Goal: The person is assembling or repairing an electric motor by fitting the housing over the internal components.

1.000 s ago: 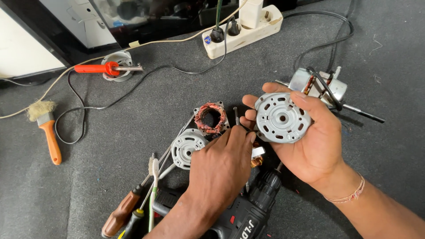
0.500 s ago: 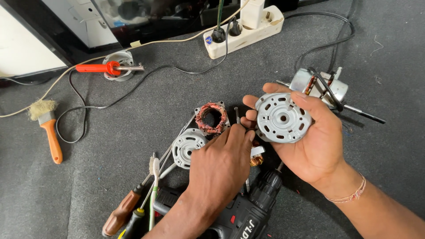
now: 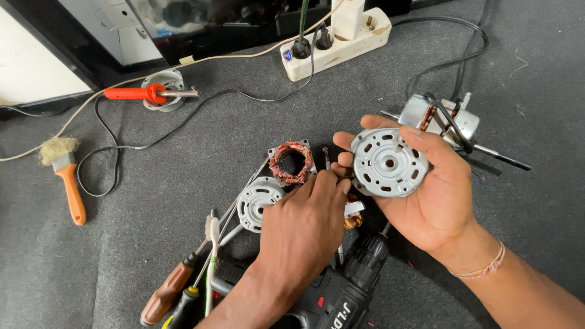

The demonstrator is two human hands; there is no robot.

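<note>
My right hand [image 3: 436,204] grips a round silver motor end cover [image 3: 389,163] with slots and a centre hole, its face turned toward me. My left hand [image 3: 304,228] rests palm down on the grey mat, fingertips at a long thin screw [image 3: 327,159] beside the copper-wound stator [image 3: 292,162]; whether they pinch it is hidden. A second silver end cover [image 3: 258,202] lies just left of my left hand. A small copper coil part [image 3: 353,218] peeks out between my hands.
A black cordless drill [image 3: 341,292] lies under my forearms. Screwdrivers [image 3: 177,286] and a toothbrush [image 3: 211,256] lie front left. An assembled motor with shaft [image 3: 448,125] sits right, a white power strip [image 3: 338,42] behind, a red soldering iron [image 3: 137,93] and an orange-handled brush [image 3: 68,183] at left.
Almost nothing has moved. My left fingertips shifted slightly near the stator and the screw; my right hand keeps the end cover in the same place.
</note>
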